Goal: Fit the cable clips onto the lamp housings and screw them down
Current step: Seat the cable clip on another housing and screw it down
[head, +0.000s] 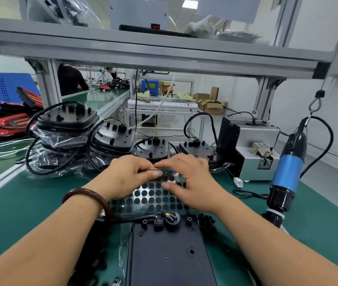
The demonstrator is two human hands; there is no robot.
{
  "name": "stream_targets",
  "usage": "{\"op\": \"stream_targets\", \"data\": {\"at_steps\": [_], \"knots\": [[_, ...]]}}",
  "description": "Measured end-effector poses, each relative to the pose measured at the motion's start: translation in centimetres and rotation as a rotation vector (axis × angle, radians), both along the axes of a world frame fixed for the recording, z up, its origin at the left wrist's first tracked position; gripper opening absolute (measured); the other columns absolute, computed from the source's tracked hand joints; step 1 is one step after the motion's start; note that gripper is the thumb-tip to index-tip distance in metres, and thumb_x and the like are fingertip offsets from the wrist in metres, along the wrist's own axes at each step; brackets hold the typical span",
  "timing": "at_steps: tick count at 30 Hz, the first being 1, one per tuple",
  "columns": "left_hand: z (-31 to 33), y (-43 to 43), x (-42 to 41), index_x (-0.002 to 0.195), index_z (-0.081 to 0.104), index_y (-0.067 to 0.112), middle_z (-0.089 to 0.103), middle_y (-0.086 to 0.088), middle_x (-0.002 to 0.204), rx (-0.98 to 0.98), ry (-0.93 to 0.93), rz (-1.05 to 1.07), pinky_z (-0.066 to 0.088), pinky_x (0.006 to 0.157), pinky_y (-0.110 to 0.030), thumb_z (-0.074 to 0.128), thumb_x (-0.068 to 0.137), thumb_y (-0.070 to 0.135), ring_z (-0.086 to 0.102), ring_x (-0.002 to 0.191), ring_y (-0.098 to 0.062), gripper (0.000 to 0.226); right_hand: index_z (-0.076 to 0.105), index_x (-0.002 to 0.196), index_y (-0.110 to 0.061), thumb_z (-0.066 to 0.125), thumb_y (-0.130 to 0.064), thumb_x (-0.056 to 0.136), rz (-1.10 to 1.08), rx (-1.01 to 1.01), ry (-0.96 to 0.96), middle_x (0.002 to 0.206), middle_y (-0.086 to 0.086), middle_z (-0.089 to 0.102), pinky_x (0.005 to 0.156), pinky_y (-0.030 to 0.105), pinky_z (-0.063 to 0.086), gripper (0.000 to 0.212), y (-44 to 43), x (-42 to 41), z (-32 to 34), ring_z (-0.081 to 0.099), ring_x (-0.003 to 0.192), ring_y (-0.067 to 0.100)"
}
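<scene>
Both hands meet over a glossy transparent film sheet studded with rows of flat black round dots (149, 200). The sheet lies on the smooth green bench mat (19, 213). The left hand (130, 175), with a polished reddish-brown round bangle (87, 196) on its wrist, has its fingers curled and pinches the sheet's far edge. The right hand (193, 182) touches it fingertip to fingertip, its thumb laid across the film. Motion blur hides whether that hand grips the sheet or only presses on it. The nearest matte black moulded plastic lamp housing (164, 256) lies flat just in front of the sheet, its near edge overlapped by the film, with round bosses and a socket showing coloured wires. Beside its right edge sits a heap of small knobbly black plastic parts (207, 225). Beyond the hands, more black housings with looping rubbery cables stand in stacks (113, 137), some in crinkled clear bags. To the right, a cylindrical blue-and-black electric screwdriver (287, 172) hangs from a metal hook, near a boxy brushed grey metal screw feeder (255, 141).
</scene>
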State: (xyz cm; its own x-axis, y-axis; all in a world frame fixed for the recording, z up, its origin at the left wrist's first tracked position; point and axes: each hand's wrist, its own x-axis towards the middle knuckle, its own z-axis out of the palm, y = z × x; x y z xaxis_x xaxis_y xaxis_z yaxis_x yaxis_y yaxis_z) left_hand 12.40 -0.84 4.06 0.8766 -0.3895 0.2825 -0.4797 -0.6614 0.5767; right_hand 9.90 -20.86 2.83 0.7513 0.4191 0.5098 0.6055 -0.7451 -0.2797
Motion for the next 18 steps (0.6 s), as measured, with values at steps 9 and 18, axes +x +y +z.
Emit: {"op": "stream_targets", "data": {"at_steps": [9, 18], "knots": [[-0.1, -0.1, -1.0, 0.115, 0.034, 0.051, 0.043, 0.029, 0.114, 0.181, -0.133, -0.046, 0.035, 0.103, -0.037, 0.074, 0.063, 0.06, 0.047, 0.104, 0.003, 0.066, 0.057, 0.133, -0.02, 0.052, -0.02, 0.099, 0.032, 0.243, 0.254, 0.097, -0.009, 0.054, 0.079, 0.004, 0.035, 0.035, -0.2, 0.6, 0.7, 0.05, 0.087, -0.006], [-0.7, -1.6, -1.4, 0.107, 0.059, 0.032, 0.061, 0.022, 0.088, -0.006, -0.188, 0.017, 0.041, 0.071, -0.003, 0.071, 0.077, 0.045, 0.056, 0.083, 0.008, 0.035, 0.054, 0.108, -0.028, 0.047, -0.011, 0.099, 0.11, 0.514, 0.177, 0.064, -0.01, 0.038, 0.057, 0.014, 0.034, 0.02, -0.3, 0.7, 0.3, 0.035, 0.056, 0.001]]}}
